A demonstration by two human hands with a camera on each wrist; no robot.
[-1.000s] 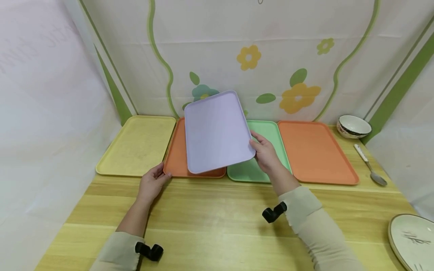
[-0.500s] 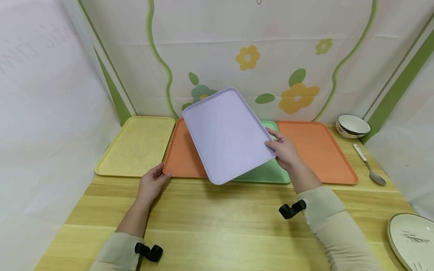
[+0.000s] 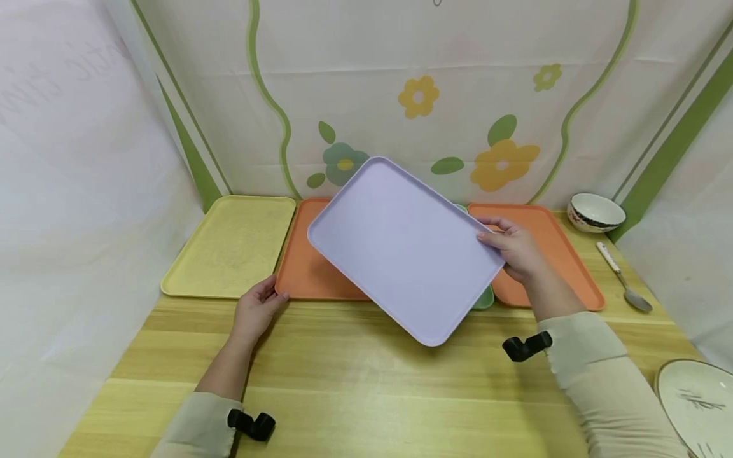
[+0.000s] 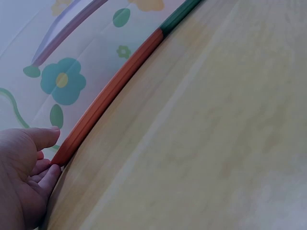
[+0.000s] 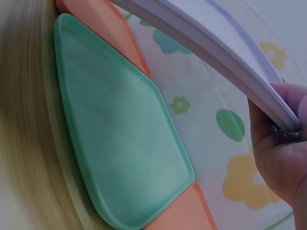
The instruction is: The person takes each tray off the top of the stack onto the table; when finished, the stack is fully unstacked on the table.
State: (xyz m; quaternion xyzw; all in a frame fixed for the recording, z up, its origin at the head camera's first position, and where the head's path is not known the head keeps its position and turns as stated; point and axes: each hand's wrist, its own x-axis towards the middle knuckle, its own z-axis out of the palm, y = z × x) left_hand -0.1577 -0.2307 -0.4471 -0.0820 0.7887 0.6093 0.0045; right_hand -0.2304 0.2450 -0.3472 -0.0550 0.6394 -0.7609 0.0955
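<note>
My right hand [image 3: 518, 254] pinches a lavender tray [image 3: 406, 254] by its right corner, thumb on top and fingers beneath. The tray is raised and tilted, overlapping an orange tray [image 3: 321, 267] and a green tray [image 5: 120, 124] in the head view. In the right wrist view its underside edge stands well above the green tray. My left hand [image 3: 258, 312] holds the front left corner of the orange tray, with thumb and fingers about that corner. In the left wrist view, one digit of the left hand [image 4: 29, 177] stays above the rim while fingertips touch the corner.
A yellow tray [image 3: 231, 248] lies at the left end of the row, another orange tray [image 3: 550, 267] at the right. Beyond are a patterned bowl [image 3: 595, 213] and a spoon [image 3: 627, 280]. A plate [image 3: 698, 401] sits front right on the wooden table [image 3: 343, 381]. Floral cloth [image 3: 366, 63] hangs behind.
My right hand has moved right and toward me with the lavender tray, which has turned clockwise and now overlaps more of the green tray. The left hand has kept its place.
</note>
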